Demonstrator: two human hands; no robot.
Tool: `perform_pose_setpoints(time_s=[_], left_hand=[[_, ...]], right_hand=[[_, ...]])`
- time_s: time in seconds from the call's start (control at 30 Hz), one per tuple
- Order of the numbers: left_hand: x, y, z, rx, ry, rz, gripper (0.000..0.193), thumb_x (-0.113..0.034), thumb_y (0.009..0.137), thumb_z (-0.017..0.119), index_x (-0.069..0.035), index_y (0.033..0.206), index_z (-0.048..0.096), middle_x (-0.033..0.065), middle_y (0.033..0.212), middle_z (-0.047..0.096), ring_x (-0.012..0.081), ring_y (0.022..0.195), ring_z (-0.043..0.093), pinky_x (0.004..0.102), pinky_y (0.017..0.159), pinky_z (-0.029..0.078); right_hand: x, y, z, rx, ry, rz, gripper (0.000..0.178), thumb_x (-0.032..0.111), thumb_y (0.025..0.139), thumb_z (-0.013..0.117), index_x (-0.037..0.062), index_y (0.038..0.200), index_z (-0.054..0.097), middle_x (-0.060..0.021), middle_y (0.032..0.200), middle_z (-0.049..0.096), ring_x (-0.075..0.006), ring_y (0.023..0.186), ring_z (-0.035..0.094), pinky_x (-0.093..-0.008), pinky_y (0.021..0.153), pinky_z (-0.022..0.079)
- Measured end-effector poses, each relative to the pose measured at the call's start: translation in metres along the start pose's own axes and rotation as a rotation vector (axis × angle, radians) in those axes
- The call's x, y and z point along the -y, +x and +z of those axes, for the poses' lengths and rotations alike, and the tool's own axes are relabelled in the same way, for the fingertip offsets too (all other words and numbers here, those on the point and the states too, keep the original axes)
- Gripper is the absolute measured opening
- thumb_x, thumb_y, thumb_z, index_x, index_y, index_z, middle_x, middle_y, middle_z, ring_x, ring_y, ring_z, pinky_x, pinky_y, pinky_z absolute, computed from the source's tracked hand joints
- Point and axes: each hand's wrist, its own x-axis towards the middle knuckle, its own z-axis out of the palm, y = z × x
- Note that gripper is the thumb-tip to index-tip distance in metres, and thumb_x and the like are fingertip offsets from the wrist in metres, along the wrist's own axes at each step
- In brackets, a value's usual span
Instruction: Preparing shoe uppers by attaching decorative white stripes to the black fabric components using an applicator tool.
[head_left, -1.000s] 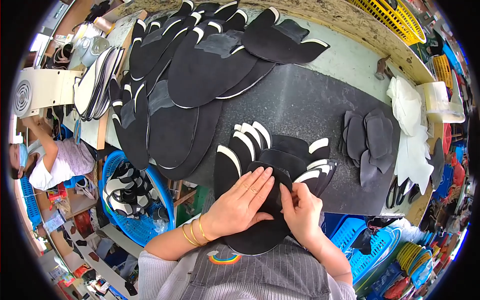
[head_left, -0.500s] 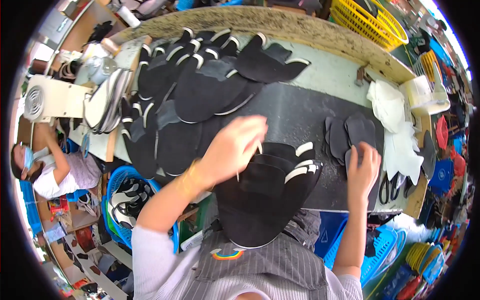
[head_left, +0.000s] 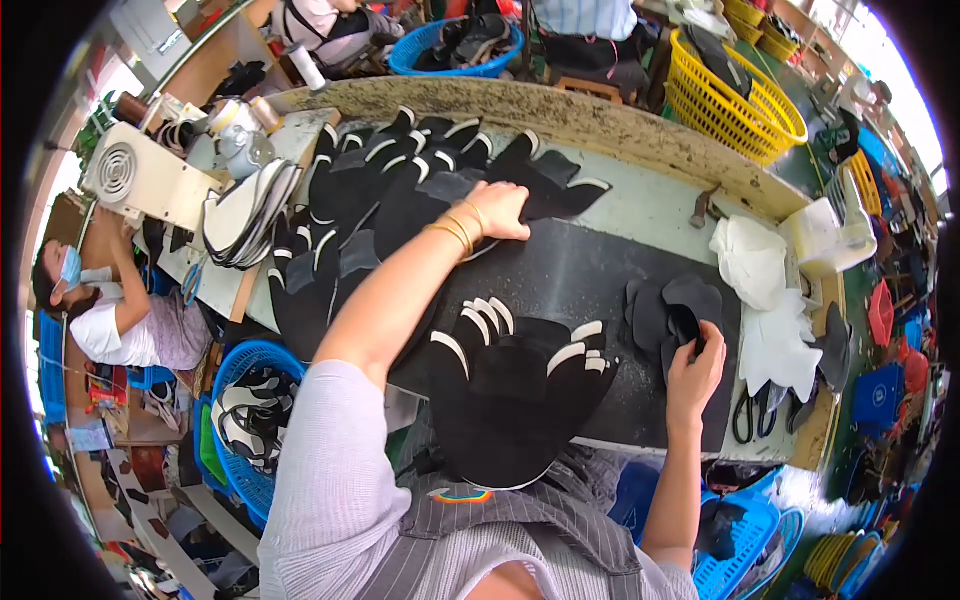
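My left hand reaches across the bench, its fingers curled closed at the lower edge of a black shoe upper with white-edged tips. The fingertips are hidden. More black uppers overlap beneath and left of that arm. My right hand pinches the edge of a dark oval piece, tilted up from a fanned group of similar pieces. In front of my body, a stack of black uppers with white-lined edges overhangs the bench's near edge.
Scissors lie at the right beside white sheets. A hammer rests near the wooden back rail. A blue basket stands at the left, a yellow basket behind. Another person sits at the left.
My left hand has left the near stack and moved up to the far uppers. My right hand has closed on an oval piece and raised its edge. The view has shifted.
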Motion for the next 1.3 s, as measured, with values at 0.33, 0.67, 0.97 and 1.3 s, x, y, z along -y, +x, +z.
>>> perform_pose_setpoints(time_s=[0.33, 0.67, 0.97, 1.3], left_hand=[[-0.053, -0.079, -0.099, -1.166, -0.028, 0.158, 0.020, -0.015, 0.085, 0.062, -0.006, 0.102, 0.062, 0.0106, 0.084, 0.066, 0.0278, 0.070, 0.063, 0.0353, 0.057, 0.050], [-0.179, -0.288, -0.048, 0.016, -0.447, 0.313, 0.052, -0.044, 0.085, 0.061, 0.004, 0.107, 0.061, 0.0118, 0.084, 0.064, 0.0236, 0.070, 0.063, 0.0293, 0.059, 0.052], [-0.148, -0.260, 0.015, -0.209, -1.024, -0.366, 0.018, -0.017, 0.088, 0.066, 0.001, 0.086, 0.063, 0.0076, 0.064, 0.064, 0.0141, 0.051, 0.059, 0.0275, 0.049, 0.044], [-0.145, -0.245, 0.021, -0.209, -0.993, -0.542, 0.020, -0.021, 0.091, 0.063, -0.002, 0.084, 0.059, 0.0045, 0.057, 0.061, 0.0136, 0.049, 0.061, 0.0259, 0.044, 0.046]], right_hand=[[0.010, -0.023, -0.043, -0.144, 0.224, 0.097, 0.020, 0.006, 0.096, 0.052, -0.0032, 0.111, 0.058, -0.0135, 0.103, 0.064, -0.0199, 0.097, 0.061, -0.0295, 0.087, 0.046], [0.079, -0.031, -0.062, 0.242, 0.803, 0.247, 0.018, -0.002, 0.090, 0.055, -0.0025, 0.107, 0.061, -0.0043, 0.101, 0.061, -0.0091, 0.092, 0.055, -0.0209, 0.083, 0.042], [0.102, -0.084, 0.005, 0.867, 0.561, 0.242, 0.014, 0.006, 0.086, 0.065, -0.0008, 0.097, 0.063, -0.0041, 0.068, 0.060, -0.0053, 0.057, 0.050, -0.0219, 0.052, 0.041], [0.110, -0.086, 0.016, 0.784, 0.530, 0.404, 0.014, 0.010, 0.087, 0.067, -0.0013, 0.084, 0.060, 0.0009, 0.062, 0.058, -0.0031, 0.049, 0.051, -0.0190, 0.043, 0.040]])
